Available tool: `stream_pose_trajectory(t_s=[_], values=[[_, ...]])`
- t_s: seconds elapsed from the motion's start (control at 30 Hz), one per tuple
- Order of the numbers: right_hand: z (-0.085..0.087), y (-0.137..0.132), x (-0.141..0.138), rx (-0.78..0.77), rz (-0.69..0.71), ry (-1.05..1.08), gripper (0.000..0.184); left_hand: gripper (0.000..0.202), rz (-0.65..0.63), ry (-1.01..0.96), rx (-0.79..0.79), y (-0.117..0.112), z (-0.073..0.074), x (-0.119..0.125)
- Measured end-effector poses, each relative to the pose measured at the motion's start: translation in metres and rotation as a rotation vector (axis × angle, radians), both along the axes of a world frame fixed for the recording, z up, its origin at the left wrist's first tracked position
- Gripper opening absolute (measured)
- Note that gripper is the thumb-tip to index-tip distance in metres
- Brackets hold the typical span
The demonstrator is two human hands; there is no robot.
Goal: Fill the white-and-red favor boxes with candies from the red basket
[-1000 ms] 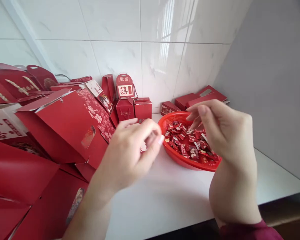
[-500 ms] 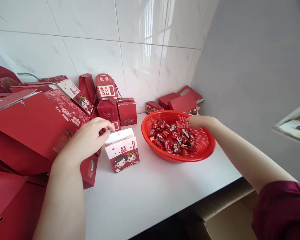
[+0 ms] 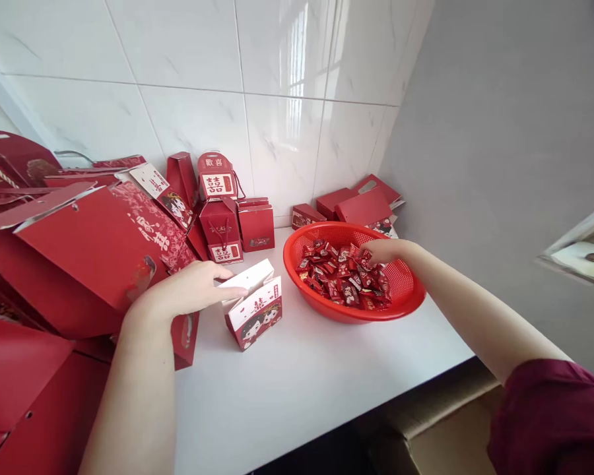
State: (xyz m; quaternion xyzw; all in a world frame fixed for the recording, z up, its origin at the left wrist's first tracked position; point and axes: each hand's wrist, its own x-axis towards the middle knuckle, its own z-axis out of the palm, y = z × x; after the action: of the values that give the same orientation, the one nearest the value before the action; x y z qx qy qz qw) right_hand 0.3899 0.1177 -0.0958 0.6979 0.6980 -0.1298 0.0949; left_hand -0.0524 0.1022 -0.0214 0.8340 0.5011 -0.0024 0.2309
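A small red-and-white candy box (image 3: 257,318) with two cartoon figures stands on the white table, its top flaps up. My left hand (image 3: 193,289) is at its left side, the thumb across the top opening and the index finger by the back flap, gripping the edge. To the right sits a red plastic basket (image 3: 321,307) holding many red-wrapped candies (image 3: 344,280). My right hand (image 3: 383,251) reaches into it from the right, fingers bent down and closed at the candies; the fingertips are partly hidden.
Large red gift boxes (image 3: 89,244) pile up at the left. Smaller red boxes (image 3: 256,226) stand along the tiled wall, and several more red boxes (image 3: 363,208) lie behind the basket. An open cardboard carton (image 3: 455,422) is below the table's front edge.
The candy box has turned and tilted a little, and my left thumb has moved over its opening. My right hand has gone further left among the candies. The view has shifted slightly.
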Motion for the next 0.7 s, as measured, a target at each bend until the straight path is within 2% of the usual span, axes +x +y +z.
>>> stream_pose_trajectory(t_s=[0.1,0.17,0.23,0.3,0.4,0.53,0.7], values=[[0.020,-0.009,-0.014,0.062,0.069,0.054,0.044,0.041,0.019,-0.004,0.021,-0.005,0.001,0.005],[0.034,-0.019,-0.034,0.138,0.128,0.117,0.038,0.034,0.034,-0.057,0.051,-0.009,0.002,0.008],[0.049,-0.035,-0.062,0.243,0.183,0.192,0.033,0.041,0.022,-0.136,0.105,-0.011,0.001,0.010],[0.063,-0.055,-0.093,0.338,0.223,0.293,0.030,0.049,-0.039,-0.216,0.193,-0.010,-0.001,0.012],[0.080,-0.085,-0.135,0.458,0.321,0.501,0.027,0.036,-0.161,-0.258,0.277,-0.007,-0.006,0.012],[0.089,-0.108,-0.172,0.614,0.361,0.707,0.028,0.033,-0.165,-0.233,0.229,-0.005,-0.011,0.009],[0.088,-0.110,-0.193,0.729,0.337,0.788,0.026,0.040,-0.127,-0.248,0.088,-0.013,-0.009,0.010]])
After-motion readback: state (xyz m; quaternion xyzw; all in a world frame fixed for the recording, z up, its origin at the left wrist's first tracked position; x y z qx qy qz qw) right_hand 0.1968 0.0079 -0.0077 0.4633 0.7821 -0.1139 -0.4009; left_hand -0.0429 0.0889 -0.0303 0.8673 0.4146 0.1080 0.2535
